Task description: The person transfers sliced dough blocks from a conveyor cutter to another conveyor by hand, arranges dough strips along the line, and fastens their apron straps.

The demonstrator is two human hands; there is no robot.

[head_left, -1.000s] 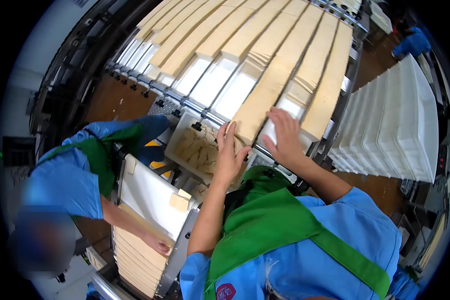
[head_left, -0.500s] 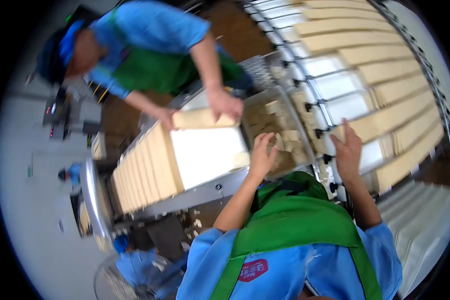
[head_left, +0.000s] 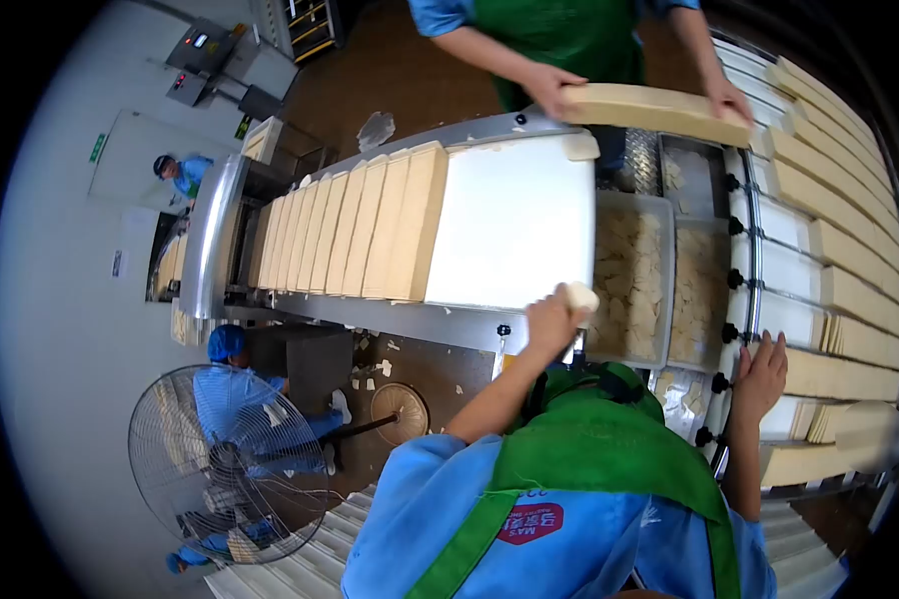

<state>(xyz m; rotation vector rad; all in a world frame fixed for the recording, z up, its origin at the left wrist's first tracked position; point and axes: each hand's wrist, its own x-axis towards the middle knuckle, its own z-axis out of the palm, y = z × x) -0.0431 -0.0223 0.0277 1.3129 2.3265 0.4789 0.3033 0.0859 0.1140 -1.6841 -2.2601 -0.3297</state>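
Note:
My left hand [head_left: 553, 321] is closed on a small pale piece [head_left: 581, 297] at the near right corner of the white conveyor belt [head_left: 514, 225]. My right hand [head_left: 761, 374] lies with fingers spread against the end of a long pale stack [head_left: 839, 375] in the lane rack at right. On the belt's left part, several long pale stacks [head_left: 410, 222] stand side by side. Another small pale piece [head_left: 581, 147] rests at the belt's far right corner.
Across the belt, a co-worker's two hands hold a long stack [head_left: 659, 108]. Bins of scraps [head_left: 629, 280] stand between belt and rack. A black-knobbed rail [head_left: 754, 260] borders the rack. A fan [head_left: 228, 461] and a seated person [head_left: 232, 399] are at lower left.
The view has swung left. My left hand has moved from over the scrap bin to the belt's corner and closed on a piece. The co-worker has carried a stack off the belt toward the rack.

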